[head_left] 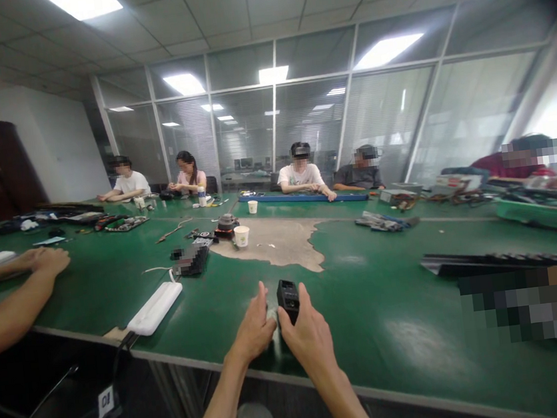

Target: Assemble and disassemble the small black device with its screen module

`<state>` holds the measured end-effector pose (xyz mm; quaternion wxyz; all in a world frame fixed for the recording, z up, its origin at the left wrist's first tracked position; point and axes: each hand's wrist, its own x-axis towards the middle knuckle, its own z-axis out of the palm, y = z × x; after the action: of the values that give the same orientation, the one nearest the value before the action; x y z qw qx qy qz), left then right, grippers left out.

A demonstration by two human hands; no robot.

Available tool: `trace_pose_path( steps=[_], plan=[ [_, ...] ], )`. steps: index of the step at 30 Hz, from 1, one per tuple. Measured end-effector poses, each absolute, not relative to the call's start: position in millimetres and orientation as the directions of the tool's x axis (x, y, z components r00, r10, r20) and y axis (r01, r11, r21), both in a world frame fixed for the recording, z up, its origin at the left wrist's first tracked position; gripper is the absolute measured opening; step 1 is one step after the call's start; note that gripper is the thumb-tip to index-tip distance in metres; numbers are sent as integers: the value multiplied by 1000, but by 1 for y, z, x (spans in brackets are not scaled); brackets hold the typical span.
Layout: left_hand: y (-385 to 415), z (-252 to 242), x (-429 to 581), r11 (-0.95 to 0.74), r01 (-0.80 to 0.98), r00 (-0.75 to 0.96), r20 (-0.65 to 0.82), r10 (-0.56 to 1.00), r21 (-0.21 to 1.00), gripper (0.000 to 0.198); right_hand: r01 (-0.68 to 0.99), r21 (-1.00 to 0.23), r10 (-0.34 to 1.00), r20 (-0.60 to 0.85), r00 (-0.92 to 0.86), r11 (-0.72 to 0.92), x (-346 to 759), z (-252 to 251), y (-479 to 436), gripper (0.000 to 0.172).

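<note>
Near the front edge of the green table, my right hand [310, 331] grips a small black box-shaped device [288, 294], thumb on its left side and fingers along its right. The device has square recesses on its visible face; its exact kind is unclear. Just to the left, my left hand [253, 331] is partly closed, a little apart from the device. Something small and pale [271, 312] shows between its thumb and fingers, too blurred to name.
A white power strip [156, 308] lies left of my hands. Beyond are a paper cup [242, 236], a brown bare patch [282, 239] and tools [385, 221]. A co-worker's arms [30, 284] rest at left. Dark metal parts [495, 259] lie at right. Several people sit around the table.
</note>
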<state>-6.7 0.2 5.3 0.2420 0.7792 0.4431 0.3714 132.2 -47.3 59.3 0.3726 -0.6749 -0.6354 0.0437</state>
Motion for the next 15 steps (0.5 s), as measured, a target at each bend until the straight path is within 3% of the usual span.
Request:
trace_pose_path(
  steps=[4,9,15],
  plan=[
    [0,6,-6,-516,510,365,370,854,688,82,856,-516,908,377,184,41,133,63,-50,70],
    [1,5,-6,-526,531,390,360,848,664,87,837,-546,926,335,177,37,135,39,-54,69],
    [2,3,-6,-547,509,394,386,834,664,81,802,-571,874,465,139,176,141,13,-48,74]
  ],
)
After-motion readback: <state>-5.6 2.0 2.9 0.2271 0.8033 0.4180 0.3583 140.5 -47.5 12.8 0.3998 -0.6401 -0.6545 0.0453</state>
